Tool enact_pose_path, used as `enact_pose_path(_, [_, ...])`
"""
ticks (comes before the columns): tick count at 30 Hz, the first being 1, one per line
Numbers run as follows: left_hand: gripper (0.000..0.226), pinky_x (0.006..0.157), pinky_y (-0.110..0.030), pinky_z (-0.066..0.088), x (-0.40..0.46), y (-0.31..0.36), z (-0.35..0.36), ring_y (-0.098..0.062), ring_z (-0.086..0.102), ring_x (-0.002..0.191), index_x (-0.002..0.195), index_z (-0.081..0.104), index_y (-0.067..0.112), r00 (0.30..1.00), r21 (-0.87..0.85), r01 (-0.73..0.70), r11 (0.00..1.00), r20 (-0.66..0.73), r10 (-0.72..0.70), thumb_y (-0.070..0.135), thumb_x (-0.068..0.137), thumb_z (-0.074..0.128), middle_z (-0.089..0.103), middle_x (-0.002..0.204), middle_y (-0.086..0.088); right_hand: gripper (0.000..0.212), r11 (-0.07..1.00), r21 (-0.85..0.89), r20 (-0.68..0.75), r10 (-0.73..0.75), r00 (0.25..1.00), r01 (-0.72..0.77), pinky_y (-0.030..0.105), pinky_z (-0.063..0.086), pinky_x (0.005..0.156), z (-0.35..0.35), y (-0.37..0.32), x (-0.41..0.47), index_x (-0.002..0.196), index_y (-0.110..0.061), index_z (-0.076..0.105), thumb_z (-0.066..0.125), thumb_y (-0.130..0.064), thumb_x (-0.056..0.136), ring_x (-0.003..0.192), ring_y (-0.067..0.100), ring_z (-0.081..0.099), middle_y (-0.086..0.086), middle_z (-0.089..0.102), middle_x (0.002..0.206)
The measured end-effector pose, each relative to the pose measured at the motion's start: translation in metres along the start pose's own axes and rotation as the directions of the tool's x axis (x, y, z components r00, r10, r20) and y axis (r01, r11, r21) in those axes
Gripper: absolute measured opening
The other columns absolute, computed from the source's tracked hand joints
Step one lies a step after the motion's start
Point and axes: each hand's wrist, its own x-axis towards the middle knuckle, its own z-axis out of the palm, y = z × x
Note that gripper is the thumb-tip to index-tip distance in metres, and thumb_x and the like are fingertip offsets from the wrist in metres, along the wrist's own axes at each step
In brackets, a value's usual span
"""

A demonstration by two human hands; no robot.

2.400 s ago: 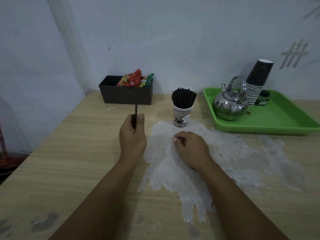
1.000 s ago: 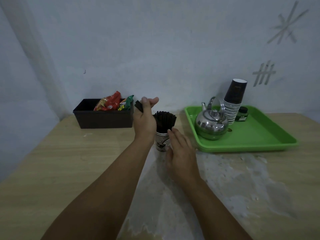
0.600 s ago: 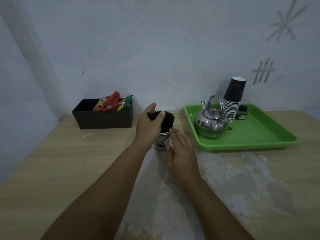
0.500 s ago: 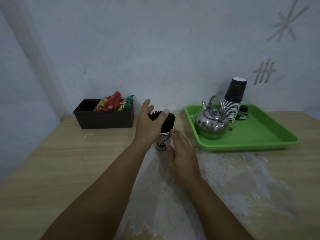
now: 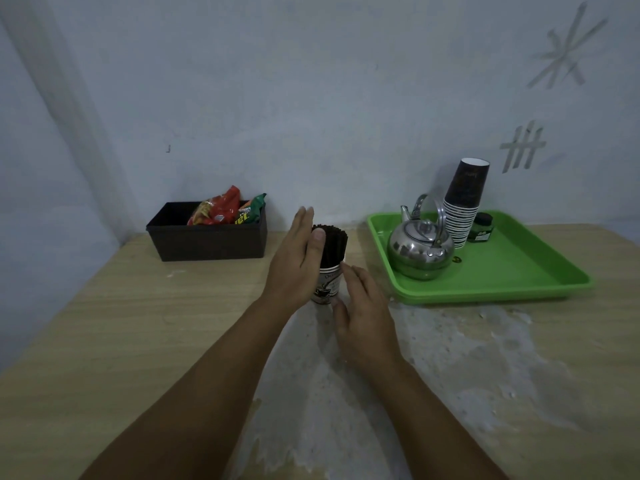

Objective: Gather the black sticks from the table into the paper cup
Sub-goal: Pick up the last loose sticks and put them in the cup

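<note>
Black sticks [image 5: 333, 244], thin and straight, stand bundled upright in the printed paper cup [image 5: 327, 285] on the wood-grain table [image 5: 138, 323]. My left hand [image 5: 293, 261] is flat beside them, fingers straight and together, hiding the cup's left side. My right hand [image 5: 362, 315], fingers relaxed, covers its lower right; contact unclear.

My left hand [image 5: 294, 261] and right hand [image 5: 360, 317] flank the paper cup [image 5: 327, 284] (fingers straight), black sticks [image 5: 333, 245] upright inside.
</note>
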Motion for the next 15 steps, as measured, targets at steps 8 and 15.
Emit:
enact_pose_path(8, [0.035, 0.086, -0.027, 0.041, -0.023, -0.025, -0.024, -0.014, 0.055, 0.109, 0.114, 0.060, 0.023, 0.964, 0.063, 0.157, 0.986, -0.227, -0.139, 0.046, 0.097, 0.040, 0.058, 0.112, 0.009, 0.069, 0.901, 0.192, 0.124, 0.371, 0.920, -0.389, 0.039, 0.044, 0.102, 0.005, -0.005, 0.005, 0.147, -0.023, 0.037, 0.067, -0.031, 0.085, 0.123, 0.018, 0.051, 0.002, 0.056, 0.135])
enact_pose_path(15, [0.045, 0.099, -0.036, 0.037, -0.040, -0.069, -0.029, -0.026, 0.051, 0.116, 0.119, 0.061, 0.012, 0.991, 0.493, 0.120, 0.862, -0.004, -0.135, 0.043, 0.087, 0.052, 0.061, 0.122, -0.008, 0.075, 0.899, 0.127, 0.123, 0.405, 0.906, -0.419, 0.046, 0.052, 0.088, 0.028, -0.013, 0.029, 0.128, -0.036, 0.042, 0.070, -0.056, 0.062, 0.115, 0.026, 0.057, -0.007, 0.063, 0.123])
